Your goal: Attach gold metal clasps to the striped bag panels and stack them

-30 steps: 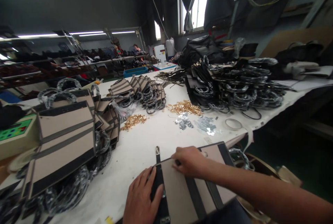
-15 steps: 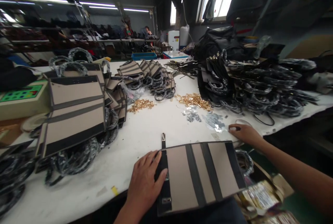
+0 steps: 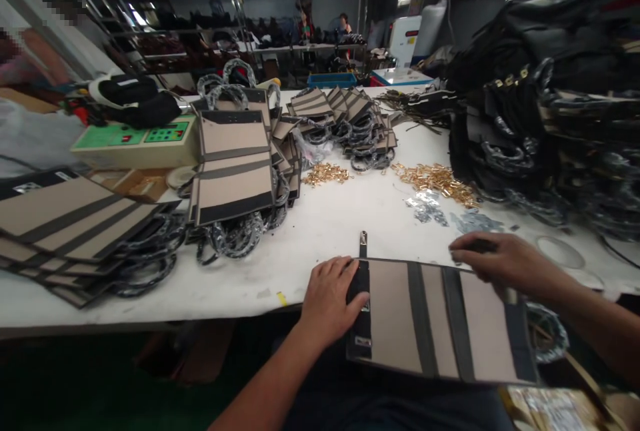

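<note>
Panel (image 3: 443,324) of beige board with dark bands, lying at the near edge of the bench (image 3: 320,231) and overhanging it. The left hand (image 3: 333,297) rests on its left end, thumb apart from the fingers, near a strap with a metal clasp (image 3: 363,241) projecting past the far edge. The right hand (image 3: 505,261), half a second earlier reaching beside the tape ring (image 3: 560,252), has come back to the panel's far right part; its grip is closed, pinching a small dark object (image 3: 483,245). This return suggests that both hands are again engaged at the panel, though contact by the object cannot be made out. Farther off lie gold fittings (image 3: 435,181) and silver plates (image 3: 427,207); to the left, stacked panels (image 3: 233,171).
</note>
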Available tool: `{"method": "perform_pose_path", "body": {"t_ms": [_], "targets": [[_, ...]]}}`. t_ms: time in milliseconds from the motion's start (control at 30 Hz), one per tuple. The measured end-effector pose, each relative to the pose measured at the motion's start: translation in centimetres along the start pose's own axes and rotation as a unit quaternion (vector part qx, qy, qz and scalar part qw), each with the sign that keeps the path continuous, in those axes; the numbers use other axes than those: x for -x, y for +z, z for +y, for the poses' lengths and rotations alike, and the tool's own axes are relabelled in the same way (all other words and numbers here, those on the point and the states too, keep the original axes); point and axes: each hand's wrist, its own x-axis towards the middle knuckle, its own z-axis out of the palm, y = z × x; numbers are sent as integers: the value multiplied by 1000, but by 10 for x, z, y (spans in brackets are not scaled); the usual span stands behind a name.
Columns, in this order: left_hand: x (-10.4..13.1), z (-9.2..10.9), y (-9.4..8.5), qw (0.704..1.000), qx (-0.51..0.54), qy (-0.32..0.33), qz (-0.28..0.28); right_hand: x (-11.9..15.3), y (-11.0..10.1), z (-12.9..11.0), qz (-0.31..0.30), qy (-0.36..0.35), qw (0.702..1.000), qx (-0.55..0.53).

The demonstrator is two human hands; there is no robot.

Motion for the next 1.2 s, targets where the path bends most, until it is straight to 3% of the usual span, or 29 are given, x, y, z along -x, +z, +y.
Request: {"method": "perform_pose_path", "body": {"t_ms": [133,200,300,433,833,1067,1200], "targets": [[2,1,-1,1000,10,-4,8,-18,73,-73,-177,-69,980,-51],[4,2,-1,1000,16,-7,13,-33,100,-91,-230,-92,967,-55],[6,1,0,999,28,-16,24,-55,123,-101,-269,-96,957,-42],[7,0,1,998,42,-22,37,-66,129,-100,-276,-101,956,-6],[4,1,4,996,68,-41,50,-67,126,-96,-282,-96,955,20],[5,3,3,996,64,-42,44,-64,128,-95,-226,-196,949,97],[4,3,3,996,60,-41,45,-61,132,-89,-194,-210,950,123]]}}
